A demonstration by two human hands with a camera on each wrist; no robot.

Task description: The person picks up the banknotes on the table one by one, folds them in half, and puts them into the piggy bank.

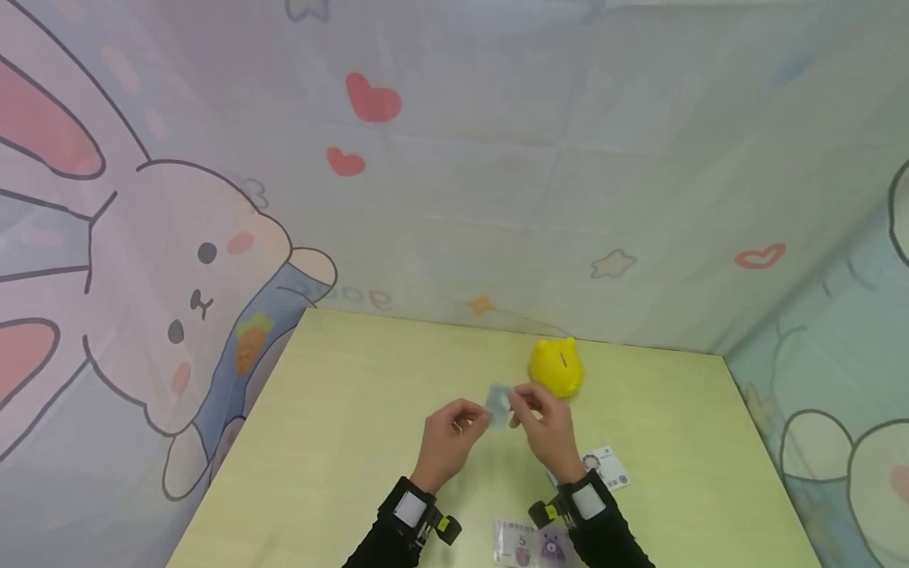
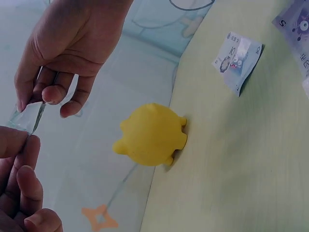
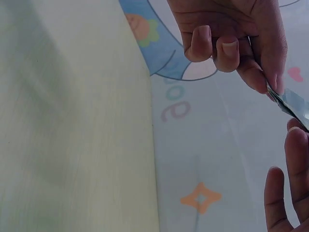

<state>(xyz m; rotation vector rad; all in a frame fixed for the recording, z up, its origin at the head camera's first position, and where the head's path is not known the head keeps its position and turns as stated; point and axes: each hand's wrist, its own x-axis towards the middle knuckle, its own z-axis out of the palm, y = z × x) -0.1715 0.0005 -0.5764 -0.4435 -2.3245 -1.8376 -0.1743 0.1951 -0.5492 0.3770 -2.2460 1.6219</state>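
A small folded banknote (image 1: 499, 405), greenish-blue, is held up above the table between both hands. My left hand (image 1: 449, 439) pinches its left edge between thumb and forefinger. On the opposite edge, my right hand (image 1: 548, 430) pinches it the same way. The left wrist view shows the banknote (image 2: 28, 117) folded in layers, seen nearly edge-on in the right wrist view. Just behind the right hand stands a yellow piggy bank (image 1: 556, 368), its dark slot on top.
A pale banknote (image 1: 607, 468) lies on the table right of the right wrist, partly covered by it. Nearer the front edge lies a purple banknote (image 1: 516, 544) marked 5, partly behind the right forearm. A printed cloth (image 1: 483, 197) hangs behind the yellowish table (image 1: 341, 394).
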